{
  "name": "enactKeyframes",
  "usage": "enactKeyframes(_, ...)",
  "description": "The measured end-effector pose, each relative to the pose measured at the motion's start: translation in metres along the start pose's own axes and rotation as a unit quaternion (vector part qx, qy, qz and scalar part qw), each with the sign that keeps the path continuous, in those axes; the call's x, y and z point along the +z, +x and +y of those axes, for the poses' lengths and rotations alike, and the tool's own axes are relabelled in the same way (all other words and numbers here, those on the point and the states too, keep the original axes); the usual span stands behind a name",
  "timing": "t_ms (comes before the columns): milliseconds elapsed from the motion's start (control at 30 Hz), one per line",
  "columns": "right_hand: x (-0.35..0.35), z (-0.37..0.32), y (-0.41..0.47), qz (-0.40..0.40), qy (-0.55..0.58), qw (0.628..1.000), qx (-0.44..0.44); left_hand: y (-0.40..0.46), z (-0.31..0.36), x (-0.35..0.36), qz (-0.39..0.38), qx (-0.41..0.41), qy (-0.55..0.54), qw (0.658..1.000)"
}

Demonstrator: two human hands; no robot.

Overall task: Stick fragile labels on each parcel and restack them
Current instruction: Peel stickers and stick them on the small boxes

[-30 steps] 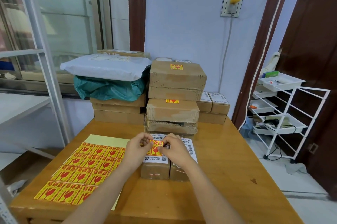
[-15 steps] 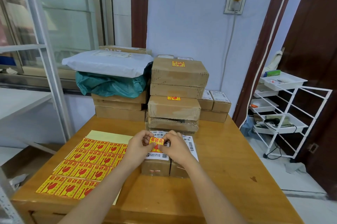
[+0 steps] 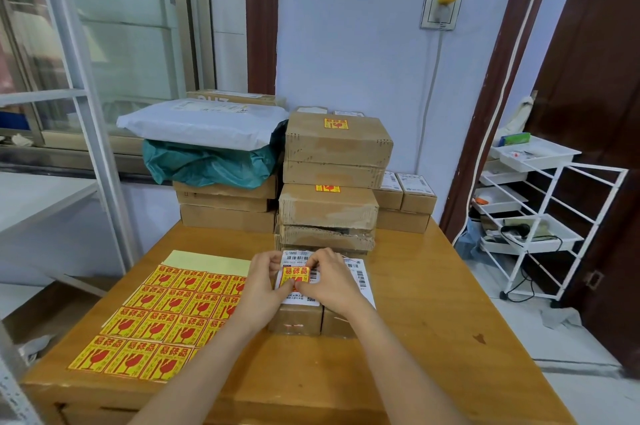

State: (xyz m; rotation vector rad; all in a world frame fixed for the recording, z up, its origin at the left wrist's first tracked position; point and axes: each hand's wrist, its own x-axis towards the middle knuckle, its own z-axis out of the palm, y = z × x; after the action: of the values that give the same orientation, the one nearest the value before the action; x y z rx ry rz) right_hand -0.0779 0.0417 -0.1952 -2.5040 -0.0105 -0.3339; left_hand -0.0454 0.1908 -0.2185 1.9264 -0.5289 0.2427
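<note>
Hands meet over a small parcel near the middle of the wooden table, a little toward its front edge. The left hand and the right hand both pinch one yellow fragile label, fingertips curled at its edges, holding it against the white shipping slip on top of that parcel. A second small parcel sits touching the first on its right, with its own white slip partly under the right hand.

Toward the table's left edge lies the sheet of fragile labels, rows of yellow stickers with red glass marks, its bare pale backing showing at the far end.

Along the far edge, parcels stand in stacks. The middle stack rises just behind the hands; two of its boxes carry a yellow label on top. At the far left corner another stack of boxes bears a green bag and, over that, a white mailer. At the far right corner, small boxes with white slips sit beside the middle stack.

Off the table's right edge, on the floor, stands a white wire rack with trays.
</note>
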Motion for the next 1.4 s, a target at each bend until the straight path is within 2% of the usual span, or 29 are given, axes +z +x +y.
enactKeyframes(300, 0.002, -0.001, 0.002, 0.017, -0.01, 1.0, 0.004, 0.01, 0.006, 0.003, -0.022, -0.007, 0.085, 0.996)
enactKeyframes(667, 0.004, 0.0, 0.007, 0.028, -0.041, 0.999, 0.003, 0.02, 0.008, 0.006, -0.009, -0.023, 0.11, 0.994)
enactKeyframes(1100, 0.001, -0.001, 0.009, 0.005, -0.046, 0.999, 0.015, 0.02, 0.005, 0.005, 0.002, -0.015, 0.096, 0.995)
enactKeyframes(1400, -0.007, -0.006, 0.001, -0.012, -0.054, 0.998, 0.01, 0.017, 0.002, -0.006, -0.016, -0.057, 0.043, 0.997)
